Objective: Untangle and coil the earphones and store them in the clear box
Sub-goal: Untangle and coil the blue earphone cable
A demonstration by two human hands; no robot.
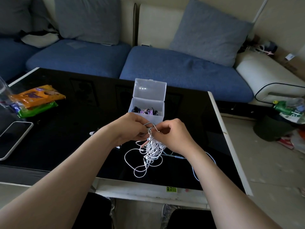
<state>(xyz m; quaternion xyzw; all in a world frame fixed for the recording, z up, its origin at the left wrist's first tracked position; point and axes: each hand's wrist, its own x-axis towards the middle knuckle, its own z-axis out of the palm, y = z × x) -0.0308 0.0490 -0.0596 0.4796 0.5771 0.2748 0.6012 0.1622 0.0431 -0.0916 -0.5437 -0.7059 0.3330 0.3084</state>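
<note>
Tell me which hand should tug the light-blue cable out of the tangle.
Right hand, probably: the light-blue cable trails out beneath its wrist; the left hand pinches the tangle on the far side.

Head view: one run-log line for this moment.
stage: untangling | left hand: pinches earphone tangle | right hand: pinches it | clear box: open, purple earphones inside

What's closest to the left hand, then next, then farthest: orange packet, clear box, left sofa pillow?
1. clear box, just behind the left hand.
2. orange packet, table's left side.
3. left sofa pillow, far back.
</note>
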